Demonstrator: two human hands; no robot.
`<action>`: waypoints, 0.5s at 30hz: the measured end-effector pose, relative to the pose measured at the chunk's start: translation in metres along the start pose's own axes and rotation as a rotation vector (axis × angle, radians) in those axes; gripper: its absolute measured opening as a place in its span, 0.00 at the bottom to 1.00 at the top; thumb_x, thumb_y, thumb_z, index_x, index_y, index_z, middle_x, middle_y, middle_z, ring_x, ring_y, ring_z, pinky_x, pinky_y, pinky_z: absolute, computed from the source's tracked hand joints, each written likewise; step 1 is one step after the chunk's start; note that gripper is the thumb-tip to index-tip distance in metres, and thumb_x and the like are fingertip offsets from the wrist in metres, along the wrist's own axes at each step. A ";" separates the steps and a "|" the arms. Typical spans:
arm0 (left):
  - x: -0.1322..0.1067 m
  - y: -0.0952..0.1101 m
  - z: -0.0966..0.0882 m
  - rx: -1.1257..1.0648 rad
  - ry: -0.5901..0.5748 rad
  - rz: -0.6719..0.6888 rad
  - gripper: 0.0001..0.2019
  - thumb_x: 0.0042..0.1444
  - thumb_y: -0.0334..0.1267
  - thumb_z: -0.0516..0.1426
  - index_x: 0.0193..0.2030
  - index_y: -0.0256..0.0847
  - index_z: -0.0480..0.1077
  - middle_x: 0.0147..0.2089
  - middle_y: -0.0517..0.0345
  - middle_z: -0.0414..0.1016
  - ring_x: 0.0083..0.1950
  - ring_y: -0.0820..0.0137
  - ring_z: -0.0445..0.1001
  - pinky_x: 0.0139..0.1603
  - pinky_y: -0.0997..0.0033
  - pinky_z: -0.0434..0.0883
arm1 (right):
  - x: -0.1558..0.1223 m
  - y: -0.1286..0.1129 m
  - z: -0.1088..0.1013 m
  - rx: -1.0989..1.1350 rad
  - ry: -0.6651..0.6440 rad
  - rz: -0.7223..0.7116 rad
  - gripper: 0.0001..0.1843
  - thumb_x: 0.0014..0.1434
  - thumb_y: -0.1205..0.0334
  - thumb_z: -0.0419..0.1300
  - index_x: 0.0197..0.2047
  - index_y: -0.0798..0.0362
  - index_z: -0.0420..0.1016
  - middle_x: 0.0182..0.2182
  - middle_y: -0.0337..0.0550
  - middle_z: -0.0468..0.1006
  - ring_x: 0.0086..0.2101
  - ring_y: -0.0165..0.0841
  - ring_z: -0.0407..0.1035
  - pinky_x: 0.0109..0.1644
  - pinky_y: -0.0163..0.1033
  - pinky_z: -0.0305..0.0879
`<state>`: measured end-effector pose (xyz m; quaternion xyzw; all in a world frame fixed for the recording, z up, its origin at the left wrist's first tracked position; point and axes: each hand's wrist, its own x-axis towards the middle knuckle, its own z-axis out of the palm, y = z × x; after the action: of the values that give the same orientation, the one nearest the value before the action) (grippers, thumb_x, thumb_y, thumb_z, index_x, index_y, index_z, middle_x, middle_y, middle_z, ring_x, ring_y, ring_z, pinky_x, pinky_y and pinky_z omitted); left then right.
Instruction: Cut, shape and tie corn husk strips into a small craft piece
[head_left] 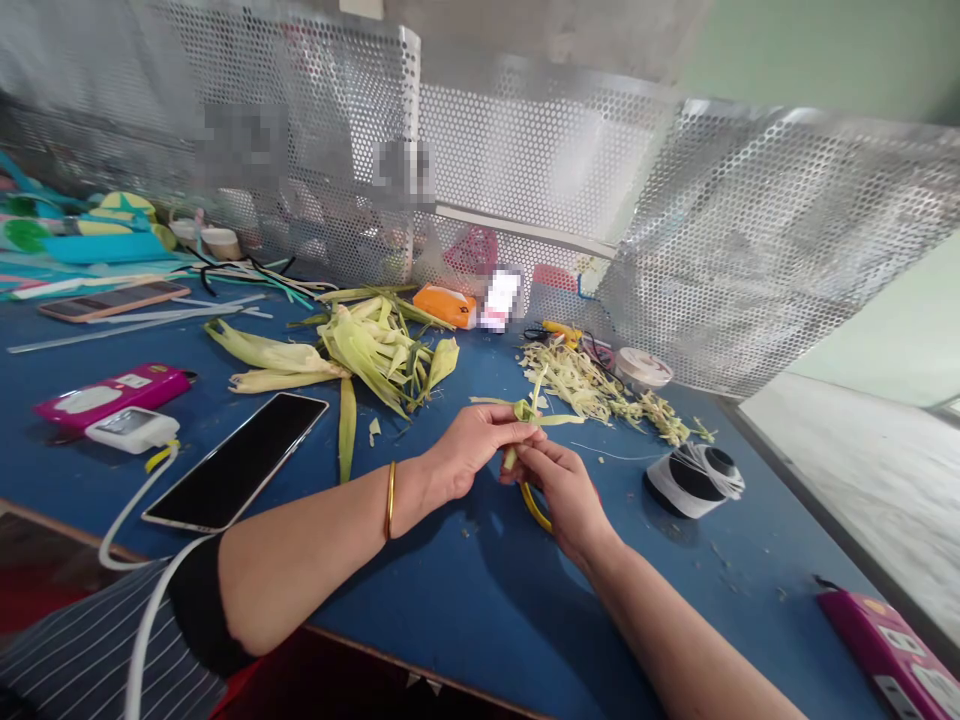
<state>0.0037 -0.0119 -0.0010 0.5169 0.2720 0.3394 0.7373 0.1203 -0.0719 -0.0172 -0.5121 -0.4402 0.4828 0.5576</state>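
Note:
My left hand [463, 447] is closed, thumb and fingers pinching a small piece of folded corn husk [527, 410] above the blue table. Pale strips of the husk stick out to the sides and upward. My right hand [562, 490] meets the left from the right, its fingers closed on the lower end of the same husk. Below its palm shows a yellow curved loop [537, 510]; the rest of it is hidden. Beyond my left hand lies a pile of green corn husks [367, 345]. Cut husk scraps [574, 380] lie heaped beyond my right hand.
A spool of white thread [694, 480] stands to the right. At left are a dark-screened phone [240, 460], a pink box [120, 393] and a white cable [139, 490]. An orange pack [445, 305] and a lit phone [501, 300] stand before the perforated metal screen [517, 150].

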 end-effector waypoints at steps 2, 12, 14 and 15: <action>-0.001 0.002 0.001 0.012 0.017 0.004 0.12 0.48 0.43 0.66 0.29 0.34 0.74 0.25 0.58 0.73 0.19 0.74 0.66 0.18 0.71 0.63 | -0.001 -0.001 0.000 0.025 -0.018 0.012 0.12 0.50 0.56 0.62 0.21 0.54 0.77 0.21 0.40 0.75 0.24 0.31 0.69 0.35 0.38 0.64; 0.002 0.011 -0.004 0.061 0.201 0.026 0.06 0.49 0.35 0.65 0.28 0.34 0.77 0.33 0.51 0.80 0.31 0.73 0.73 0.31 0.74 0.68 | -0.010 -0.009 0.004 0.034 -0.146 0.044 0.12 0.52 0.59 0.60 0.21 0.54 0.77 0.20 0.41 0.74 0.25 0.32 0.68 0.35 0.38 0.63; 0.003 0.013 -0.004 0.029 0.246 0.045 0.04 0.49 0.33 0.65 0.31 0.34 0.78 0.31 0.52 0.80 0.32 0.73 0.74 0.34 0.73 0.67 | -0.013 -0.010 0.005 0.019 -0.205 0.066 0.12 0.52 0.60 0.60 0.21 0.53 0.76 0.20 0.41 0.74 0.25 0.32 0.67 0.36 0.38 0.63; 0.003 0.014 -0.003 0.012 0.269 0.047 0.04 0.49 0.32 0.65 0.33 0.34 0.78 0.30 0.52 0.80 0.32 0.73 0.74 0.35 0.73 0.67 | -0.015 -0.011 0.006 0.008 -0.232 0.074 0.12 0.53 0.60 0.60 0.21 0.53 0.76 0.21 0.41 0.75 0.25 0.32 0.68 0.37 0.38 0.63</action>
<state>0.0001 -0.0044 0.0113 0.4774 0.3581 0.4212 0.6830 0.1129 -0.0858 -0.0058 -0.4666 -0.4807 0.5605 0.4869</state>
